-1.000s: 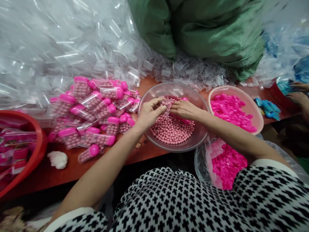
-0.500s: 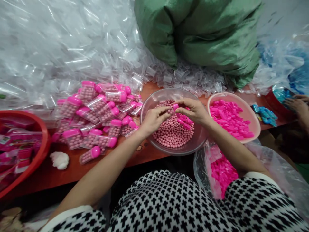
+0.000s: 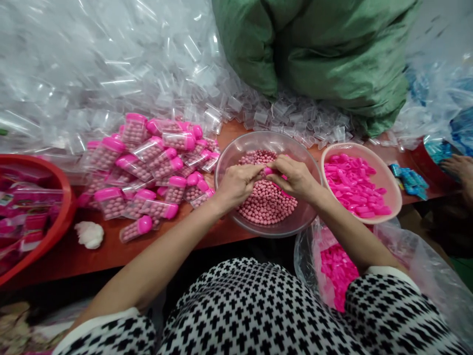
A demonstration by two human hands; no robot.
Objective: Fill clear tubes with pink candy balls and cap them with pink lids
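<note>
Both my hands meet over a clear bowl (image 3: pixel 236 148) filled with small pink balls (image 3: pixel 264 202). My left hand (image 3: pixel 238 183) grips a small clear tube, mostly hidden in its fingers. My right hand (image 3: pixel 293 177) pinches a bright pink cap (image 3: pixel 268 171) against the tube's end. To the left lies a pile of filled tubes with pink caps (image 3: pixel 155 165).
A pink bowl of loose pink caps (image 3: pixel 354 185) stands at the right, with a plastic bag of more caps (image 3: pixel 338 268) below it. Empty clear tubes (image 3: pixel 111 74) and a green sack (image 3: pixel 318 54) fill the back. A red basin (image 3: pixel 44 236) sits far left. Another person's hand (image 3: pixel 460 167) is at the right edge.
My right hand lifted a pink cap from the bowl and brought it to the tube in my left hand; now the two hands press together.
</note>
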